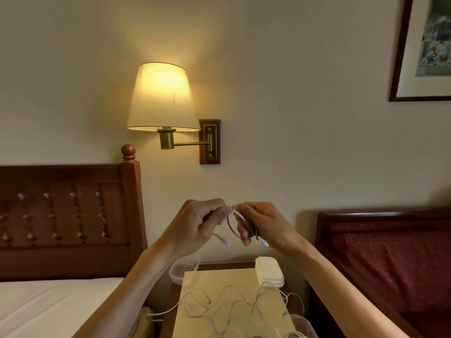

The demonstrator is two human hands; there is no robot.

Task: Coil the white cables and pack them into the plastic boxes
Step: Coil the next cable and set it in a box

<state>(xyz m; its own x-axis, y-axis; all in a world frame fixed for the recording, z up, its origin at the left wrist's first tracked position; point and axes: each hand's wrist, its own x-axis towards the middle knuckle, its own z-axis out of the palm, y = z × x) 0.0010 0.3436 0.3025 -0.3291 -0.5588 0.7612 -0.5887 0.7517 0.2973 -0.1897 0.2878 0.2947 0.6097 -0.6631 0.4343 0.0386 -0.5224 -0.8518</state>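
Cable in hand: the white cable (238, 222) was up in the air, wound in small loops.
Right hand (262, 224): it held the loops tight in curled fingers.
Left hand (200, 222): it pinched the loose end near the loops.
How it would handle: I think it was light and bendy — it could spring open, so grip across all the loops.
Other cables (219, 306): lay loose on the bench (219, 276).
Plastic box (179, 272): sat open at the bench's back-left corner — nothing packed in it that I could see.
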